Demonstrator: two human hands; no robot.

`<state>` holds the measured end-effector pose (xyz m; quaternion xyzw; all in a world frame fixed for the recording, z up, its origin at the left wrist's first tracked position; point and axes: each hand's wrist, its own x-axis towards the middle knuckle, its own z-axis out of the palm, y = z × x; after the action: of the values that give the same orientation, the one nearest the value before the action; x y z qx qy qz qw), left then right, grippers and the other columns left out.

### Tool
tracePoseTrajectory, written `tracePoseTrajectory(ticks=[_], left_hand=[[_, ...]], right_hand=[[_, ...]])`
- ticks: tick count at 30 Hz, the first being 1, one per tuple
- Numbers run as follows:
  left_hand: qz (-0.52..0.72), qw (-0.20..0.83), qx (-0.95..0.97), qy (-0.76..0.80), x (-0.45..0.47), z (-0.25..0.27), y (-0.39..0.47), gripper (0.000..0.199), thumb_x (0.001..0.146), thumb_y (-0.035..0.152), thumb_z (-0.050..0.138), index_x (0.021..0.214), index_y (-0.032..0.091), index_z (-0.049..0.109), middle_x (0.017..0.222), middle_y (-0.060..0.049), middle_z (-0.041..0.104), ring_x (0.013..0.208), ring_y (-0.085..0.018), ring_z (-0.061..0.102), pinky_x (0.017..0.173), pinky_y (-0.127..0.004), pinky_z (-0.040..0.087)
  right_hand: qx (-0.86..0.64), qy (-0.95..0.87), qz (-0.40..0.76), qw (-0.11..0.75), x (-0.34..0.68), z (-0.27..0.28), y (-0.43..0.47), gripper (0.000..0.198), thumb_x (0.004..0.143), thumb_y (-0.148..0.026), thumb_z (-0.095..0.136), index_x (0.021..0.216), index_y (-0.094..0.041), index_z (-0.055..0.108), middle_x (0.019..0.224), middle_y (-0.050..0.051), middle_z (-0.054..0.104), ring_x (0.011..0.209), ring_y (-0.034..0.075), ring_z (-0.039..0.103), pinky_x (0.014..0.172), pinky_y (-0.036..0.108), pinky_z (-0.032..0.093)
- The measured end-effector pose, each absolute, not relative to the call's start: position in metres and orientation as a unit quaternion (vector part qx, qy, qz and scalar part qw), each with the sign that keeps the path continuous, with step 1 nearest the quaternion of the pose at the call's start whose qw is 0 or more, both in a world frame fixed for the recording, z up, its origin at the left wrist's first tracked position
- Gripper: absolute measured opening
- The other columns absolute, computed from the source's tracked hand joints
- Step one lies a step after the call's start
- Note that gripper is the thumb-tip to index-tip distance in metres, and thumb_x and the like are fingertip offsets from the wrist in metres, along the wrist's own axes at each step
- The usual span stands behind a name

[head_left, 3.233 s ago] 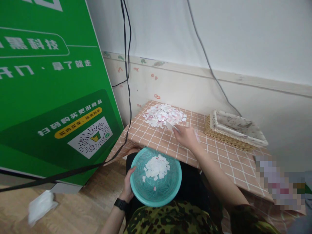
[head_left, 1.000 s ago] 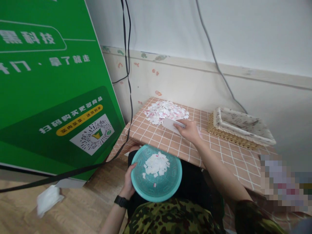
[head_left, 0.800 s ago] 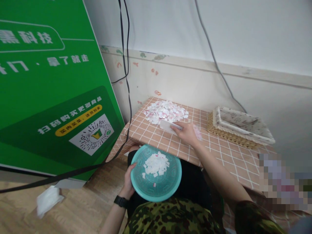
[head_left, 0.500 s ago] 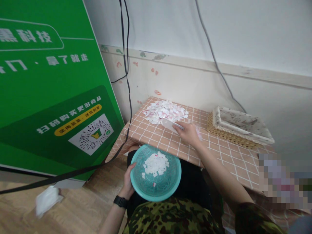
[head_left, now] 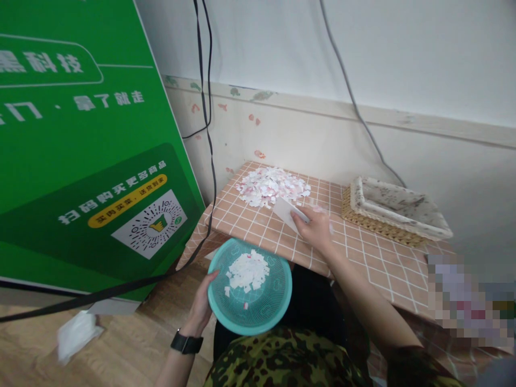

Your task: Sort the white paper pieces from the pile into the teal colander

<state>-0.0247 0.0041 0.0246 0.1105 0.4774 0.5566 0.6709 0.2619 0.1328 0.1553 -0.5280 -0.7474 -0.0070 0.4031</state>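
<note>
My left hand (head_left: 202,302) grips the left rim of a round turquoise plastic colander (head_left: 264,317), held below the table's front edge. Inside the colander lies a heap of small white paper scraps (head_left: 248,270), with one pinkish scrap apart near the bottom. Above the table, my right hand (head_left: 315,228) pinches a flat white card (head_left: 287,214), which is tilted and close to the tablecloth. Just beyond the card spreads a larger pile of white and pink paper scraps (head_left: 272,185). More scraps lie partly hidden behind my right hand.
A checked brown cloth covers the table (head_left: 363,258) against the wall. At its right stands a cloth-lined wicker basket (head_left: 397,209). Black cables (head_left: 209,177) hang at the left, before a green printed panel (head_left: 88,134). A white plastic-looking packet (head_left: 78,333) lies on the floor.
My left hand and the colander have shifted slightly left. The card in my right hand has moved a little right and turned to show more of its flat face.
</note>
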Motion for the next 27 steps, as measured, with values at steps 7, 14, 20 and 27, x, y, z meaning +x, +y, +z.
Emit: tracePoseTrajectory(ticks=[7,14,20,27], left_hand=[[0.53,0.661,0.085,0.524,-0.029,0.032,0.0,0.019,0.07,0.022,0.063,0.082,0.009,0.067,0.077,-0.011,0.072,0.069,-0.024,0.066,0.067,-0.033,0.05],[0.512,0.668,0.112,0.529,-0.023,0.034,0.0,0.025,0.07,0.024,0.062,0.09,0.009,0.067,0.079,-0.011,0.072,0.073,-0.025,0.066,0.07,-0.036,0.05],[0.521,0.666,0.122,0.52,-0.017,0.034,0.001,0.026,0.066,0.023,0.064,0.089,0.01,0.068,0.082,-0.009,0.072,0.076,-0.025,0.066,0.07,-0.035,0.05],[0.529,0.661,0.097,0.524,-0.013,0.031,-0.001,0.022,0.063,0.02,0.065,0.083,0.01,0.068,0.081,-0.008,0.072,0.07,-0.022,0.065,0.065,-0.031,0.049]], right_hand=[[-0.554,-0.742,-0.076,0.37,0.257,0.15,0.118,0.027,0.084,-0.033,0.047,0.096,-0.022,0.069,0.072,0.006,0.07,0.059,0.019,0.062,0.055,0.028,0.042],[-0.579,-0.74,-0.092,0.329,0.25,0.15,0.129,0.027,0.084,-0.032,0.047,0.096,-0.02,0.068,0.067,0.006,0.068,0.056,0.019,0.061,0.052,0.027,0.038],[-0.568,-0.739,-0.05,0.359,0.248,0.145,0.143,0.027,0.084,-0.032,0.048,0.097,-0.021,0.069,0.076,0.007,0.071,0.065,0.021,0.065,0.059,0.029,0.045],[-0.515,-0.739,0.104,0.423,0.254,0.145,0.141,0.023,0.082,-0.031,0.054,0.097,-0.025,0.07,0.091,0.004,0.072,0.077,0.022,0.067,0.07,0.034,0.052]])
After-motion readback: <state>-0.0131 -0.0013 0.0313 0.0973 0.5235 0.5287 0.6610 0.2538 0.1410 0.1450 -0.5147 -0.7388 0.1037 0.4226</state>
